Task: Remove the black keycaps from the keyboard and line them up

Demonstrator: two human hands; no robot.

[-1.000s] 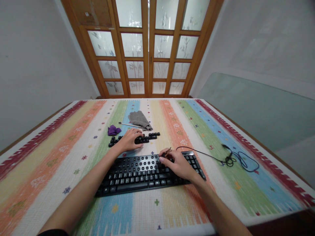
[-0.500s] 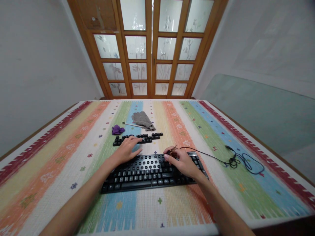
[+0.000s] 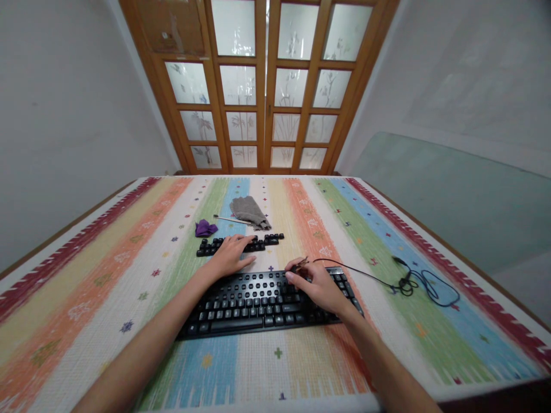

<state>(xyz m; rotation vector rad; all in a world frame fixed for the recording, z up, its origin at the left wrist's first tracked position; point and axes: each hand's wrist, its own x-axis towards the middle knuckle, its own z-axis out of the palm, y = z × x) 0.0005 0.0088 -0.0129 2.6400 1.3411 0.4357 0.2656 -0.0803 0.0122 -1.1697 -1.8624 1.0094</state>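
Observation:
A black keyboard (image 3: 241,312) lies across the striped cloth, its upper rows bare of keycaps on the left and middle. Loose black keycaps (image 3: 269,241) stand in rows just beyond it. Over these reaches my left hand (image 3: 232,256), fingers stretched out and thumb apart; whether its fingertips touch a keycap is hard to see. My right hand (image 3: 318,285) is closed above the keyboard's right part. Between its thumb and fingers is a small dark thing with thin brownish wires (image 3: 302,262), too small to name surely.
Past the keycaps lie a crumpled purple cloth (image 3: 205,228), a grey cloth (image 3: 250,211) and a thin brush (image 3: 230,218). The keyboard's black cable (image 3: 407,284) runs right into a loose coil. Wooden glazed doors (image 3: 267,115) stand behind the table.
My left hand has shifted slightly right and away from me along the loose keycaps. The right hand stays nearly where it was, still closed on the small dark thing.

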